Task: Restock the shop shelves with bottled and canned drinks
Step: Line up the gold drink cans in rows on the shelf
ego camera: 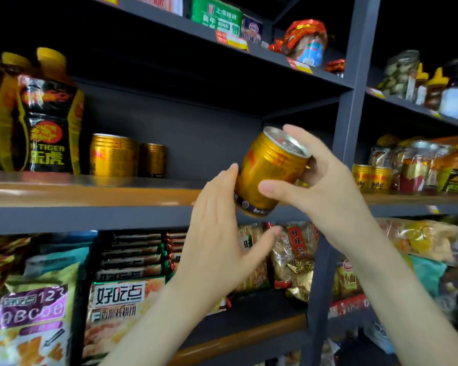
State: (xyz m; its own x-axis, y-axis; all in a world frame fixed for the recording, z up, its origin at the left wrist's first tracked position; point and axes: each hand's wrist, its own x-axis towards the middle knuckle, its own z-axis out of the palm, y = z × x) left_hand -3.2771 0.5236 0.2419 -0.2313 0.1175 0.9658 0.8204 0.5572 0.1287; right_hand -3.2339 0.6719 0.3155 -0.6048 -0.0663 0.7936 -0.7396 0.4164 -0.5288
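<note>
My right hand (325, 186) grips a gold drink can (267, 167), tilted, in front of the middle shelf (90, 196). The thumb lies across the can's side and the fingers wrap behind its top. My left hand (217, 233) is open, its straight fingertips touching the can's lower left side. Two more gold cans (114, 155) stand at the back of that shelf, right of black and yellow Hi-Tiger bottles (46, 122). A bare stretch of shelf lies between those cans and the held can.
A grey upright post (352, 101) splits the shelving just right of my hands. Beyond it stand small gold cans (372, 178) and jars. Snack packets (117, 307) fill the shelf below; tins and jars (307, 46) sit on the shelf above.
</note>
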